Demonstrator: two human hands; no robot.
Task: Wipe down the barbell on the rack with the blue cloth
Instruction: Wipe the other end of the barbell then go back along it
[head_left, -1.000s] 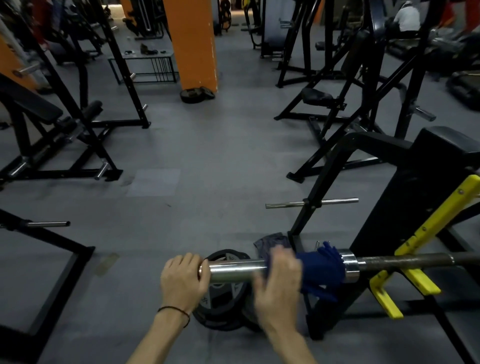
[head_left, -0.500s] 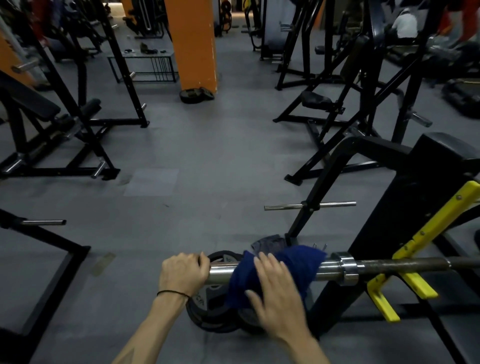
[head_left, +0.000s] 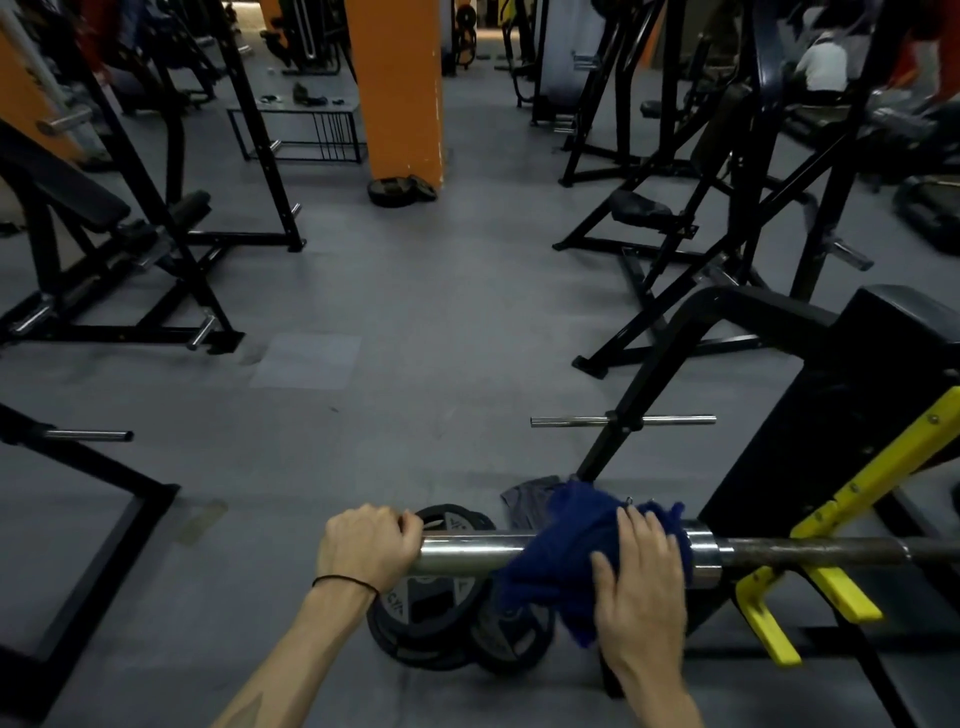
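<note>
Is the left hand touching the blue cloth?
Apart. The head view shows the left hand gripping the barbell end, with bare shiny metal between it and the blue cloth.

Both arms reach fwd: left hand (head_left: 366, 545) fist-curled, knuckles up, dark band at wrist; right hand (head_left: 636, 582) just beside it, fingers fairly straight, spread, palm down.

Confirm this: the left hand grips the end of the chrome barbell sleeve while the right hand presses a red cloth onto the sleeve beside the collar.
One detail is off: the cloth is blue, not red. The head view shows the left hand gripping the end of the chrome barbell sleeve while the right hand presses the blue cloth onto the sleeve beside the collar.
</note>
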